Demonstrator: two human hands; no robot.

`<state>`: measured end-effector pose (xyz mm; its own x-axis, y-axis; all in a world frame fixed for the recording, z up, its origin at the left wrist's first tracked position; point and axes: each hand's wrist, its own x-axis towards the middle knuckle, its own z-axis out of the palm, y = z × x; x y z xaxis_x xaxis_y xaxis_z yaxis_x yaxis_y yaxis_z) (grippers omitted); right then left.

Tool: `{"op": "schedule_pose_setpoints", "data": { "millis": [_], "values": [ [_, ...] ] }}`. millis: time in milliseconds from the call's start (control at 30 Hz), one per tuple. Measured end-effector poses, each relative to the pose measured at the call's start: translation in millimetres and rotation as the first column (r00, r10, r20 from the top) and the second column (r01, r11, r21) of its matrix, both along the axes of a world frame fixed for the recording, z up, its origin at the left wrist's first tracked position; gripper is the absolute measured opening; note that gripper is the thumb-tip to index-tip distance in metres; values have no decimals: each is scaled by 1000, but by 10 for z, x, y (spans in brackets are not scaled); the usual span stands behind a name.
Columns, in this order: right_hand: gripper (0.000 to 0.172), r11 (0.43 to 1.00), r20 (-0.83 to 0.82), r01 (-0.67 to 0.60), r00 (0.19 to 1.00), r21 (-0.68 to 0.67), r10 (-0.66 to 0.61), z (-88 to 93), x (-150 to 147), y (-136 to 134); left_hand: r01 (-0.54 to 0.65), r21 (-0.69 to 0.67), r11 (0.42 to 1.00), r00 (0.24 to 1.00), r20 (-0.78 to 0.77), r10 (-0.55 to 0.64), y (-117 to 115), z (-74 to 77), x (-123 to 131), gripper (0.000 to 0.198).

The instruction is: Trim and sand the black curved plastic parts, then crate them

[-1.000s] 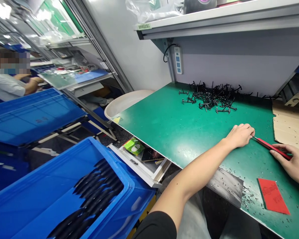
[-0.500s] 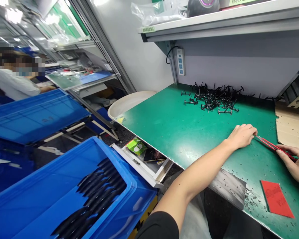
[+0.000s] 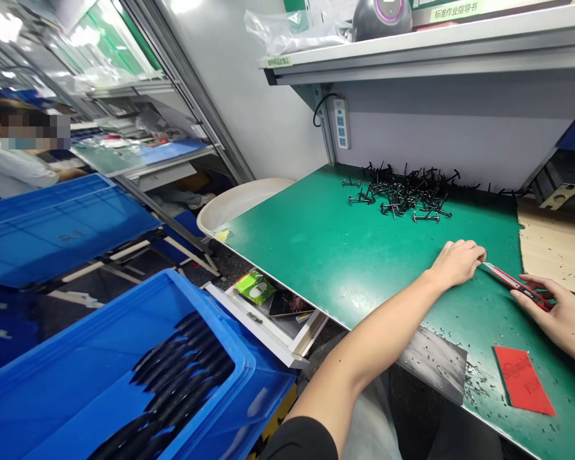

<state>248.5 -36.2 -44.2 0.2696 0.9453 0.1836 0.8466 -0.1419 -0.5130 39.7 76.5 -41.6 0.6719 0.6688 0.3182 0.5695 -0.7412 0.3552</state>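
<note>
In my right hand (image 3: 563,313) is a red utility knife (image 3: 512,281), its blade pointing left across the green tabletop (image 3: 287,249). My left hand (image 3: 460,262) is closed, with curled fingertips right at the blade's tip. Whatever it holds is hidden by the fingers. Behind it, toward the wall, lies a heap of black T-shaped plastic parts (image 3: 397,191). Nearer to me a red card (image 3: 524,380) rests flat on the table, and small black scraps (image 3: 476,380) are scattered beside a grey sheet (image 3: 434,361).
A blue crate (image 3: 100,345) of long black parts stands at my left, beside an open drawer (image 3: 292,351). Cardboard (image 3: 551,249) lies along the table's right side. Overhead runs a shelf (image 3: 412,54). Another person (image 3: 14,160) sits at the far left.
The view has shifted slightly. The knife has turned a little in my right hand, so more of its flat side shows. Both hands stay at nearly the same place over the table.
</note>
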Motion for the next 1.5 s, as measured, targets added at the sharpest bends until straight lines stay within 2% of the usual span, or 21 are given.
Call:
{"op": "schedule_pose_setpoints", "data": {
  "millis": [267,700,1133,1500],
  "values": [
    [66,998,-16,32,999,-48,-33,18,16,3,-37,-42,998,999,25,38,1,31,10,15],
    [65,999,-29,15,999,-41,-17,4,36,-4,4,-79,997,1000,25,-2,25,-25,18,15],
    [68,994,-62,52,996,-101,-58,81,-7,-22,23,-73,997,1000,-16,-24,4,35,-12,13],
    [61,991,-31,57,998,-117,-61,-14,96,0,61,-50,997,998,-14,-62,6,50,-18,16]
  ]
}}
